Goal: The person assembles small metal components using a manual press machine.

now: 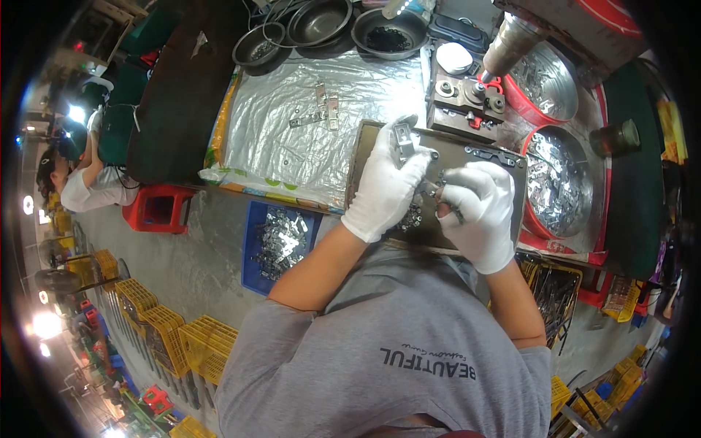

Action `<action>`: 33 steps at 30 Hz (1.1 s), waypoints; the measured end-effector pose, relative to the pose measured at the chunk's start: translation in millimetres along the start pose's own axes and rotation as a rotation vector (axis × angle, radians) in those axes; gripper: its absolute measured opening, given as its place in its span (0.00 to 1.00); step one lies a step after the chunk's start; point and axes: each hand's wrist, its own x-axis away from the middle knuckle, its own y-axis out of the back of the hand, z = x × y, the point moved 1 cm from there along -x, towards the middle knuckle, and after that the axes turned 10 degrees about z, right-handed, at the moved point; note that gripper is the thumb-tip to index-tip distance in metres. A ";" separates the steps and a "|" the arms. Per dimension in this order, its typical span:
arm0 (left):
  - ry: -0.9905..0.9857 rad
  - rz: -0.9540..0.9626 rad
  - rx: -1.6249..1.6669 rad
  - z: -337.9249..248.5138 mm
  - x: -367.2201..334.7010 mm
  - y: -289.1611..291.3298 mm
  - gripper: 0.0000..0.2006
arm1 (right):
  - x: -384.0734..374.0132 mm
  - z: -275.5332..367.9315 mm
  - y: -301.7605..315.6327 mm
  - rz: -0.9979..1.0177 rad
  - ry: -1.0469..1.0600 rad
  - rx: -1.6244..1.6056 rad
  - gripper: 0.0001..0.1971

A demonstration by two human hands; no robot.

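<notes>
My left hand (387, 182), in a white glove, is closed around a small silver metal bracket (404, 140) above a shallow brown tray (364, 146). Facing it, my gloved right hand (478, 208) has its fingers curled and pinched together; the thumb and a fingertip poke bare out of the glove. Whatever small thing lies in that pinch is too unclear to name. Between the hands, a pile of small dark metal parts (412, 217) sits in the tray. A dark, long metal piece (491, 155) lies near the tray's far right edge.
Beyond the tray stands a metal press fixture (467, 102) under a press ram (511, 45). Red-rimmed basins (531, 212) of metal parts stand right. Several metal pieces (333, 113) lie on the silver sheet (255, 124), with dark bowls (319, 22) behind. A blue crate (251, 274) stands lower left.
</notes>
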 end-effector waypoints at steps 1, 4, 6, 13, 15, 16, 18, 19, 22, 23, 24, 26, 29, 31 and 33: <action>-0.001 -0.001 -0.001 2.0 -0.4 1.3 0.26 | 0.5 -0.1 -1.0 -0.005 0.042 0.039 0.15; -0.082 -0.010 -0.072 7.6 -1.8 4.6 0.26 | 0.5 -3.1 -7.6 -0.031 0.081 0.057 0.15; -0.039 -0.029 -0.036 8.1 -2.0 3.8 0.25 | -0.1 -2.5 -7.6 -0.028 0.065 0.047 0.14; -0.080 0.025 0.013 5.3 -4.3 0.1 0.26 | 1.6 -2.4 -0.9 -0.005 -0.119 -0.211 0.11; -0.051 -0.007 -0.064 3.5 -2.0 2.2 0.26 | 3.4 -6.3 10.5 -0.030 -0.136 -0.231 0.10; 0.003 -0.025 -0.072 -2.2 0.5 2.8 0.27 | 5.1 -12.7 14.9 -0.055 -0.141 -0.248 0.09; 0.073 -0.030 -0.097 -5.8 1.6 8.3 0.28 | 14.7 -36.6 31.8 -0.105 -0.222 -0.174 0.09; 0.052 -0.054 -0.064 -3.3 0.8 9.7 0.29 | 22.2 -50.7 43.3 -0.143 -0.329 -0.125 0.07; 0.027 -0.047 -0.086 -5.2 -2.2 9.2 0.27 | 61.5 -121.3 76.3 -0.066 -0.602 0.179 0.05; 0.028 -0.035 -0.086 -4.4 -4.9 6.9 0.27 | 77.0 -139.6 80.4 -0.019 -0.747 0.289 0.07; 0.028 -0.028 -0.093 -4.4 -6.4 5.0 0.27 | 86.6 -155.2 82.9 0.131 -0.915 0.296 0.08; 0.031 -0.004 -0.094 -2.7 -9.3 -0.2 0.27 | 110.2 -179.3 73.2 0.188 -0.963 0.300 0.09; 0.020 0.025 -0.070 -1.0 -8.0 -6.2 0.27 | 98.3 -172.7 53.0 0.406 -1.150 0.399 0.10; 0.009 0.025 -0.067 -1.7 -6.2 -8.3 0.27 | 99.4 -175.6 42.5 0.422 -1.168 0.453 0.10; -0.001 0.022 -0.065 -4.0 -5.3 -7.8 0.27 | 91.8 -167.6 44.9 0.419 -1.230 0.437 0.12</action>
